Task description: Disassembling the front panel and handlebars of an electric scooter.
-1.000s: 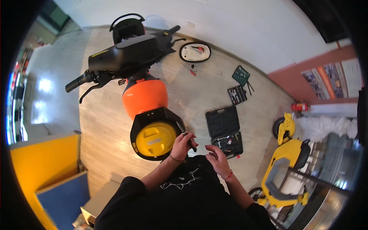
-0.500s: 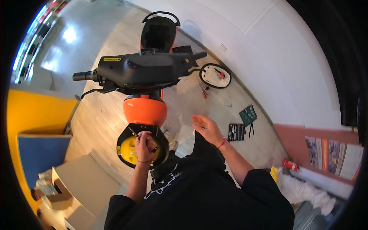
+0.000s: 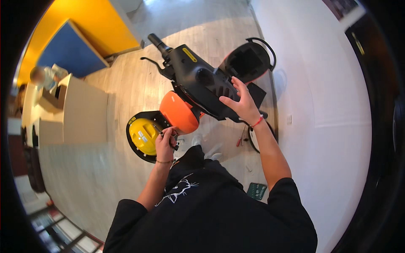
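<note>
A scooter with a black handlebar cover (image 3: 192,78) and an orange front panel (image 3: 179,111) stands before me. In its black front rack (image 3: 130,143) lies a yellow helmet-like shell (image 3: 141,134). My left hand (image 3: 163,146) is closed on a slim dark tool (image 3: 157,129), its exact kind unclear, beside the orange panel. My right hand (image 3: 244,104) reaches over the right part of the handlebar cover, fingers spread and holding nothing. Whether it touches the cover, I cannot tell. Behind the handlebar, the scooter's dark seat compartment (image 3: 247,63) gapes.
On the floor to the right lie a red-handled screwdriver (image 3: 239,142), a rounded black-rimmed part (image 3: 252,139) and a green tool case (image 3: 256,191). A white wall (image 3: 320,105) runs along the right. At the left, a person (image 3: 52,78) is behind a pale desk (image 3: 86,116).
My view has turned, so the scooter now slants across it. My right hand has moved forward from near my body to over the handlebar cover. The left hand still grips the slim tool.
</note>
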Motion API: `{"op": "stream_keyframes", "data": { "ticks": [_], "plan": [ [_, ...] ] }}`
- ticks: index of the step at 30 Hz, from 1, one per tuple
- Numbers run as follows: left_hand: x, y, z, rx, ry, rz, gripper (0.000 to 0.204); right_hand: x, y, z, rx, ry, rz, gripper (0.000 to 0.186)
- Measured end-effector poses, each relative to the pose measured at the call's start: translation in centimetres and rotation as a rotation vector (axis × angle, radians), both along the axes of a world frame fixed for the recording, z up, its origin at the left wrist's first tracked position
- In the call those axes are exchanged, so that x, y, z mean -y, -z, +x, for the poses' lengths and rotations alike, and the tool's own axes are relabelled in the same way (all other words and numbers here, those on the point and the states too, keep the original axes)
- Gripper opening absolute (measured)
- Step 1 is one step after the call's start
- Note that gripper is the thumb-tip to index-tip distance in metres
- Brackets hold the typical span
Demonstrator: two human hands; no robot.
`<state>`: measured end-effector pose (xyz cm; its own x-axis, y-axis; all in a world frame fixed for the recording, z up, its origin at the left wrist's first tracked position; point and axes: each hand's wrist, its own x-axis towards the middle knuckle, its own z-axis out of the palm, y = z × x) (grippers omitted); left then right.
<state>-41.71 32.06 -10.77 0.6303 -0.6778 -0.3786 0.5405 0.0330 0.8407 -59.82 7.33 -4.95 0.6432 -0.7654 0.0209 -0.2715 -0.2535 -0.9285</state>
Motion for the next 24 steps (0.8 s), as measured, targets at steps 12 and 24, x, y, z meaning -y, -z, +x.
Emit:
{"op": "stream_keyframes", "data": {
  "ticks": [12,24],
  "plan": [
    [9.4,0.8,3.7,-0.061,-0.173,-0.026,0.024,4.7,-0.1,3.9,-0.438,-0.425,-0.127,0.131],
    [14.4,-0.2,6.4,-0.121,-0.232,0.083,0.03,3.7,-1.6,5.8,-0.537,-0.457,-0.255,0.111]
  ]
}}
